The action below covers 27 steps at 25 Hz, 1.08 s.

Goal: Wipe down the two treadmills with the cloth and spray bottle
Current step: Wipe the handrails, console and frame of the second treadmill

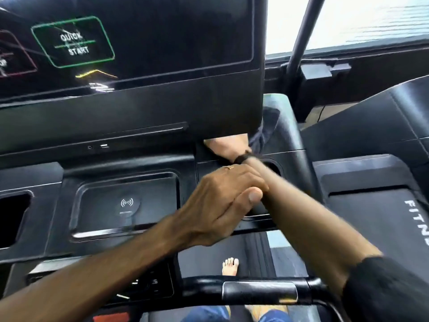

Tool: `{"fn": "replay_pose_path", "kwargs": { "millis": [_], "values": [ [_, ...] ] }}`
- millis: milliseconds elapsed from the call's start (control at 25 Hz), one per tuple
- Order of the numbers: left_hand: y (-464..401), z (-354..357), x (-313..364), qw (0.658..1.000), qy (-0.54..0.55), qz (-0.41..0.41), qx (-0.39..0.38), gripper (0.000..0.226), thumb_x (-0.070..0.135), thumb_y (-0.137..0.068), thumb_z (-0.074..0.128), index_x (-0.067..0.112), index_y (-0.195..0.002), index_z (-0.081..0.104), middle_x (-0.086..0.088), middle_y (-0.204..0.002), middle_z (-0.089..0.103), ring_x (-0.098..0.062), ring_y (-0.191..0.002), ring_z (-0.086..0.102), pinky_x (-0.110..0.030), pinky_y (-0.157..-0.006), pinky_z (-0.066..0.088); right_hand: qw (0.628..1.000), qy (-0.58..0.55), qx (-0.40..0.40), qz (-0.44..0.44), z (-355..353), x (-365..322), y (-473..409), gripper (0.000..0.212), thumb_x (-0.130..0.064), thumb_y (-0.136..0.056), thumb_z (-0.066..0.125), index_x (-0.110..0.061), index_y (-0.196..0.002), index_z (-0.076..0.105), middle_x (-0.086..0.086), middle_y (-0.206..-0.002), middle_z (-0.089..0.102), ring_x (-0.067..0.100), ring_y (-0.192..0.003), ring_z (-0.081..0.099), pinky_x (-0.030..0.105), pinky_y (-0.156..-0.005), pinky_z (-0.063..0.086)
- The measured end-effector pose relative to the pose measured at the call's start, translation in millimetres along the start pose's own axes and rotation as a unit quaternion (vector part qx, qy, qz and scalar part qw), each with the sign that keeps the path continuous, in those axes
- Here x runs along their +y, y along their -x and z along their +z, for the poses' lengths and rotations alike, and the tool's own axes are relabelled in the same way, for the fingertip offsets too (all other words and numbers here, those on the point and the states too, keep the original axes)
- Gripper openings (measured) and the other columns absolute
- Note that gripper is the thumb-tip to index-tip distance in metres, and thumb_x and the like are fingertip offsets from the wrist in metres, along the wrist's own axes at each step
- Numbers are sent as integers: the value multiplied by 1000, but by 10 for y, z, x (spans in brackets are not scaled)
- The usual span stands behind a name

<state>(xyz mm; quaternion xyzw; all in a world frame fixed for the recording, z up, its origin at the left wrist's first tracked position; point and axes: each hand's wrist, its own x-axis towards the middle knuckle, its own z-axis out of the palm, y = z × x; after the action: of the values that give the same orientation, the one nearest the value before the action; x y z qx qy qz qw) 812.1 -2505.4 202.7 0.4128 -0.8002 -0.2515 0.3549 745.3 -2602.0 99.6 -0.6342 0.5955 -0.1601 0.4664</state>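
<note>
The black treadmill console (130, 126) fills the view, with a dark screen showing a green QUICK START box (73, 41). My right hand (226, 146) reaches under the screen's lower right corner and holds a grey cloth (267, 130) against the console's back edge; its fingers are hidden behind the panel. A black band sits on that wrist. My left hand (220, 201) hovers over the console tray with fingers curled and thumb pressed to the index finger, touching my right forearm; nothing shows in it. No spray bottle is in view.
A wireless charging tray (125, 203) and a cup pocket (11, 219) lie left of my hands. A black handlebar (260, 291) crosses below, with a bare foot (229, 266) on the belt. The second treadmill (383, 205) stands to the right, a dark post (304, 31) behind.
</note>
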Motion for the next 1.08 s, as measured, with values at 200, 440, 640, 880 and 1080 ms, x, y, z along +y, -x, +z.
{"fn": "replay_pose_path", "kwargs": {
  "millis": [200, 440, 640, 880, 1080],
  "values": [
    [178, -134, 25, 995, 61, 9, 83, 56, 34, -107, 25, 0, -97, 69, -11, -90, 71, -22, -85, 67, -38, -75, 52, 910, 403, 28, -91, -7, -183, 638, 53, -32, -105, 17, -11, -152, 27, 22, -158, 27, 38, -149, 18, 61, -118, 12],
    [141, -190, -244, 987, 93, -63, 118, 46, 24, -101, 30, 4, -91, 70, -6, -85, 71, -20, -82, 69, -38, -74, 53, 902, 351, 10, -252, 269, 146, 1489, 46, -44, -101, 33, -30, -145, 38, 10, -160, 28, 40, -148, 19, 68, -110, 21],
    [70, -187, -468, 996, -79, -27, 10, 42, 27, -102, 29, 9, -97, 67, 0, -93, 68, -20, -87, 64, -43, -81, 46, 889, 375, 64, -255, -224, 781, 1770, 44, -50, -104, 34, -38, -143, 49, 1, -160, 33, 25, -152, 21, 61, -115, 24],
    [116, -239, -877, 973, -220, -26, -57, 37, 32, -99, 37, 10, -116, 61, -4, -119, 60, -22, -113, 56, -43, -100, 41, 903, 369, 144, -166, -726, 1150, 1655, 49, -50, -102, 36, -32, -145, 50, 0, -161, 31, 25, -153, 16, 58, -117, 26],
    [94, -158, -1084, 957, -272, -9, -98, 52, 39, -100, 34, 4, -135, 50, -14, -144, 43, -29, -133, 42, -48, -110, 32, 891, 423, 144, -78, -651, 809, 1083, 61, -58, -99, 22, -28, -141, 54, 13, -163, 23, 33, -153, 9, 59, -120, 12]
  ]
}}
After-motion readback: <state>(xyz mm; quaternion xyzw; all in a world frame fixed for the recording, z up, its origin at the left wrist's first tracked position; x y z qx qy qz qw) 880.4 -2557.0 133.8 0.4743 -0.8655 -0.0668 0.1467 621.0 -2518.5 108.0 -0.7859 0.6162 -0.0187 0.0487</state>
